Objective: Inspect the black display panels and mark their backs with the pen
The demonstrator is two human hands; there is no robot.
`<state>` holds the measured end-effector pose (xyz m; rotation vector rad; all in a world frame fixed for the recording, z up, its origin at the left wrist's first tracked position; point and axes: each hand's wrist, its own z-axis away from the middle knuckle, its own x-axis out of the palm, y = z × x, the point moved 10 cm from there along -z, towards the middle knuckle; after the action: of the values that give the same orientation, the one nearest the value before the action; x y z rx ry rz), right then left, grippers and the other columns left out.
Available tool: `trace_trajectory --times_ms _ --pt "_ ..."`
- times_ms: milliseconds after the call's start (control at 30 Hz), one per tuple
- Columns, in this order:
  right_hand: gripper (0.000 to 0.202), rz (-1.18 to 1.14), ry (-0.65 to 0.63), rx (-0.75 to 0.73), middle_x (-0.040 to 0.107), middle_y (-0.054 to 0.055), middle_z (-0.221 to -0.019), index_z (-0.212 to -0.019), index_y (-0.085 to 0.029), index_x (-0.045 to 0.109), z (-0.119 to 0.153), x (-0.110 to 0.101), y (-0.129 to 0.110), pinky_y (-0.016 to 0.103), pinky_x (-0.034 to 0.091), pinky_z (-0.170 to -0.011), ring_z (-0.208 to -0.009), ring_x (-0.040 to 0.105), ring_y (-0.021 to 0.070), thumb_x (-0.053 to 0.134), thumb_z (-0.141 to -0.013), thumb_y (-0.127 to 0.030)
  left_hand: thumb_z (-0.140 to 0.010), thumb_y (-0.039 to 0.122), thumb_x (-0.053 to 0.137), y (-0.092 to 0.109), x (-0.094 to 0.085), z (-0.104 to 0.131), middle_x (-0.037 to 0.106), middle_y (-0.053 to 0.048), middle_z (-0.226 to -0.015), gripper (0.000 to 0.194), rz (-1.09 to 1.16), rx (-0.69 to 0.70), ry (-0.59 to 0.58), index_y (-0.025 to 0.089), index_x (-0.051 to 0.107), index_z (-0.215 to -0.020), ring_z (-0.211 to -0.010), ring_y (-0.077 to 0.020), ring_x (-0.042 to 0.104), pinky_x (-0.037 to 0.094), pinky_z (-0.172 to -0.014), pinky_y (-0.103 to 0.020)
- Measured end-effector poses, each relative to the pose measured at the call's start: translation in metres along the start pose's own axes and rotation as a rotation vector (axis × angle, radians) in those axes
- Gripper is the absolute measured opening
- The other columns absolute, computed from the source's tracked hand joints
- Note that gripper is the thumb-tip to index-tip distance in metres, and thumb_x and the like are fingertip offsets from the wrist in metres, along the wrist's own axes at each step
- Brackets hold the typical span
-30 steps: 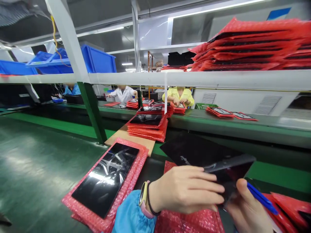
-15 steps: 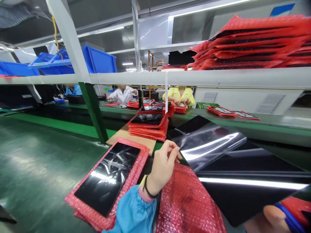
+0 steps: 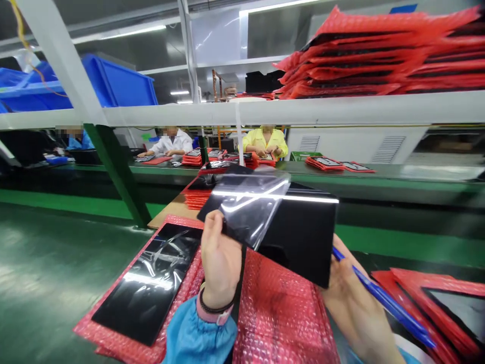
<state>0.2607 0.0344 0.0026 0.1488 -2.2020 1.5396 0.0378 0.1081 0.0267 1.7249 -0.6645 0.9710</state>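
Note:
A glossy black screen panel [image 3: 308,232] is held tilted above a stack of red bubble-wrap bags [image 3: 280,308]. My right hand [image 3: 352,298] is closed on its right edge, and a blue pen [image 3: 394,303] also sits in that hand. Across the panel's left part lies a clear film [image 3: 250,212], its right portion loose over the black surface. My left hand [image 3: 222,258] pinches the film near its lower left corner. Left of this hand, another black screen panel [image 3: 149,283] rests on pink bubble wrap [image 3: 91,331].
Red-wrapped panels [image 3: 450,308] lie at the lower right. Further stacks [image 3: 199,198] stand beyond my hands. Overhead, a white shelf [image 3: 170,114] carries blue bins [image 3: 117,83] and red packs [image 3: 364,60]. A green post [image 3: 117,174] slants at left. Co-workers sit across the line.
The black panel has come left and turned more level, with my right hand and the pen now in fuller view. My left hand has shifted left with the film's corner.

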Motion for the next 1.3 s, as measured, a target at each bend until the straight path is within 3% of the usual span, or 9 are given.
trace_trajectory --times_ms 100,233,467,567,667,800,900,1000,1300 --pt "0.064 0.012 -0.103 -0.036 0.048 0.002 -0.149 -0.142 -0.039 0.043 0.010 0.024 -0.005 0.048 0.052 -0.101 -0.129 0.054 0.0286 0.069 -0.084 -0.035 -0.084 0.028 0.066 0.020 0.003 0.007 0.061 0.003 -0.083 0.006 -0.005 0.114 -0.010 0.021 0.065 -0.084 -0.079 -0.0115 0.060 0.048 -0.087 -0.029" --pt "0.071 0.130 -0.098 -0.069 0.036 0.002 -0.157 -0.147 -0.036 0.035 0.025 0.030 -0.013 0.046 0.040 -0.113 -0.139 0.042 0.0264 0.068 -0.086 -0.024 -0.085 0.032 0.064 0.032 0.006 0.016 0.061 0.001 -0.083 0.009 -0.060 0.170 -0.042 0.023 0.063 -0.085 -0.080 -0.0140 0.060 0.050 -0.085 -0.032" --pt "0.072 0.141 -0.071 -0.073 0.038 0.001 -0.156 -0.144 -0.040 0.037 0.034 0.022 -0.013 0.045 0.037 -0.114 -0.141 0.039 0.0257 0.071 -0.083 -0.024 -0.089 0.028 0.057 0.033 0.010 0.018 0.059 0.001 -0.085 0.009 -0.035 0.123 -0.071 0.023 0.062 -0.083 -0.083 -0.0155 0.059 0.052 -0.082 -0.033" --pt "0.067 0.160 -0.019 -0.046 0.048 0.002 -0.148 -0.141 -0.041 0.041 0.037 0.018 -0.013 0.041 0.041 -0.111 -0.134 0.049 0.0234 0.072 -0.083 -0.025 -0.091 0.026 0.052 0.036 0.010 0.017 0.061 0.001 -0.085 0.013 -0.039 0.141 -0.051 0.023 0.062 -0.082 -0.083 -0.0154 0.060 0.052 -0.078 -0.030" --pt "0.066 0.140 -0.080 -0.039 0.059 0.005 -0.137 -0.140 -0.040 0.039 0.039 0.026 -0.015 0.039 0.049 -0.103 -0.121 0.061 0.0229 0.071 -0.084 -0.025 -0.091 0.021 0.047 0.041 0.013 0.017 0.065 0.001 -0.084 0.018 -0.043 0.192 -0.059 0.023 0.062 -0.081 -0.083 -0.0155 0.062 0.051 -0.076 -0.029" --pt "0.063 0.098 -0.047 -0.032 0.063 0.005 -0.129 -0.137 -0.038 0.042 0.039 0.024 -0.015 0.036 0.052 -0.097 -0.113 0.065 0.0214 0.072 -0.083 -0.026 -0.091 0.018 0.046 0.045 0.014 0.014 0.068 0.001 -0.080 0.023 -0.052 0.238 -0.067 0.021 0.064 -0.078 -0.078 -0.0155 0.063 0.051 -0.072 -0.028" --pt "0.056 0.075 -0.129 -0.049 0.067 0.003 -0.116 -0.132 -0.039 0.044 0.038 0.030 -0.018 0.034 0.054 -0.086 -0.100 0.068 0.0199 0.070 -0.084 -0.028 -0.090 0.018 0.047 0.044 0.012 0.010 0.069 0.003 -0.079 0.022 -0.067 0.238 -0.063 0.021 0.065 -0.077 -0.079 -0.0147 0.063 0.051 -0.074 -0.027" --pt "0.041 0.041 -0.241 -0.018 0.066 0.002 -0.100 -0.121 -0.035 0.050 0.039 0.041 -0.019 0.032 0.053 -0.078 -0.086 0.066 0.0181 0.068 -0.085 -0.031 -0.087 0.017 0.050 0.042 0.009 0.005 0.068 0.004 -0.078 0.020 -0.074 0.244 -0.048 0.021 0.064 -0.074 -0.080 -0.0138 0.063 0.051 -0.075 -0.026" --pt "0.015 0.081 -0.271 0.083 0.055 0.000 -0.079 -0.087 -0.025 0.054 0.031 0.040 -0.019 0.029 0.045 -0.070 -0.073 0.053 0.0160 0.067 -0.083 -0.033 -0.073 0.012 0.061 0.042 -0.010 -0.019 0.062 0.004 -0.070 0.011 -0.188 0.270 0.022 0.019 0.066 -0.066 -0.072 -0.0104 0.059 0.049 -0.066 -0.020"
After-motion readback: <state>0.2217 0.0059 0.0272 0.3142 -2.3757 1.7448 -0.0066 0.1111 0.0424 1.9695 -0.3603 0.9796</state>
